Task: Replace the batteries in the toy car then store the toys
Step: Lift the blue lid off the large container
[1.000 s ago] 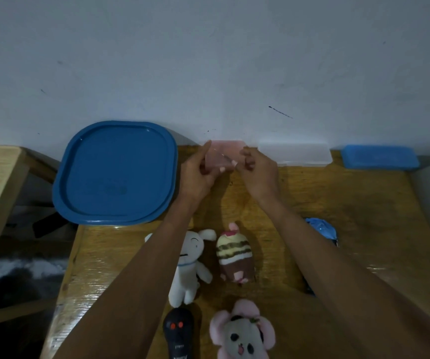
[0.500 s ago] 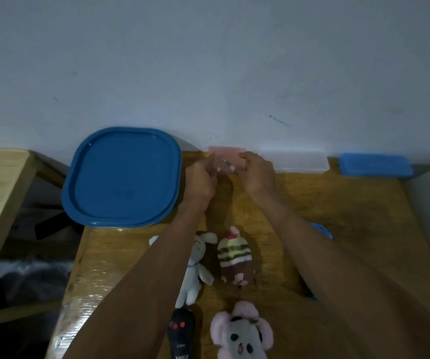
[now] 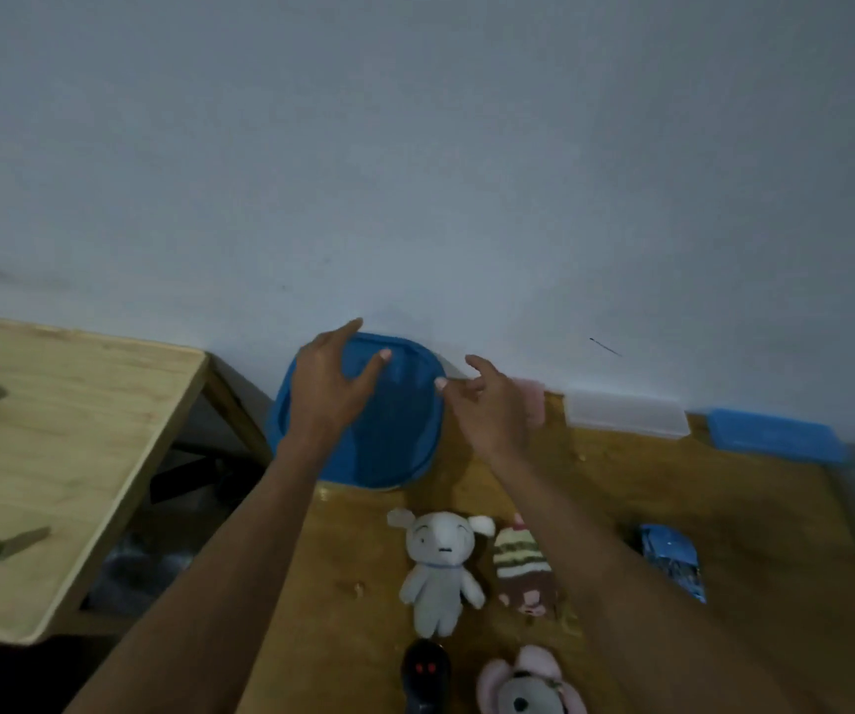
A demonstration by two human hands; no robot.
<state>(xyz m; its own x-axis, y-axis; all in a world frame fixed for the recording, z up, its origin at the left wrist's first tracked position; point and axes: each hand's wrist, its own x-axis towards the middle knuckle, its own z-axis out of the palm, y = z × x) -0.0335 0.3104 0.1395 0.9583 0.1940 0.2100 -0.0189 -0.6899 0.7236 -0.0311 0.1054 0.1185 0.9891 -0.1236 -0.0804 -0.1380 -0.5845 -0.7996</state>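
A: Where did the toys lie?

B: On the brown worktop (image 3: pixel 621 507), near its front. A white plush rabbit (image 3: pixel 438 569) lay face up, just beside a striped brown plush (image 3: pixel 523 572). Nearer the front edge sat a pink flower plush (image 3: pixel 528 687) and a black toy with red marks (image 3: pixel 426 677), perhaps the car or its remote; I could not tell which. A blue packet (image 3: pixel 673 561) lay near the right edge.

A: And the hands?

B: Both reached to the big blue lid (image 3: pixel 394 430) leaning at the wall (image 3: pixel 415 146). The left hand (image 3: pixel 330 389) lay spread over its upper left rim, fingers straight. The right hand (image 3: pixel 487 409) hovered at its right rim, fingers relaxed, gripping nothing. They were apart, with the lid's face between them.

A: What stood along the back edge?

B: A pink box (image 3: pixel 531 404), partly hidden by the right hand, then a clear box (image 3: pixel 626 412) and a blue box (image 3: pixel 776 440), all against the wall.

A: Any open room?

B: The worktop's middle right was bare wood. To the left, across a dark gap, stood a lighter wooden table (image 3: pixel 70 440).
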